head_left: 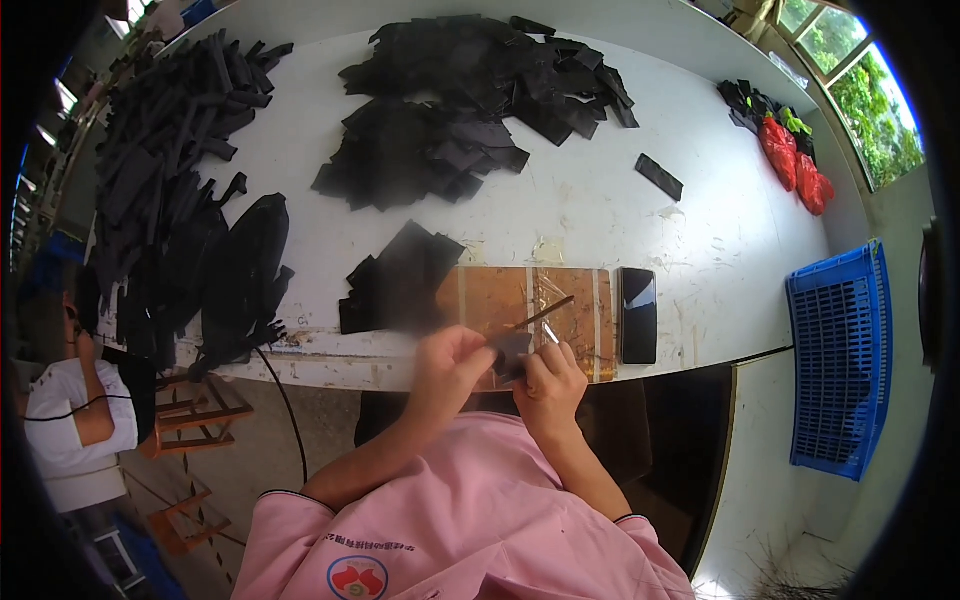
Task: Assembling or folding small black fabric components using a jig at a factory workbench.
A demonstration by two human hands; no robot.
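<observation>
My left hand [450, 368] is closed on a small black sheet piece [511, 350], which is folded or curled near the table's front edge. My right hand [552, 384] is closed at the other side of that piece. From its fingers sticks a small tool with a silvery tip [550, 332], its kind not clear. A thin dark strip [545, 312] slants up and right from my left fingers over a brown taped board [500, 290]. Beside my left hand lies a stack of black pieces [405, 272]. A black phone [638, 315] lies right of the board.
Heaps of black pieces [440, 95] cover the white table's far middle, and black strips [165, 150] its left side. One loose black piece [660, 177] and red bags [790, 165] lie right. A blue basket [840, 360] stands beyond the right edge. Another person [85, 405] sits at left.
</observation>
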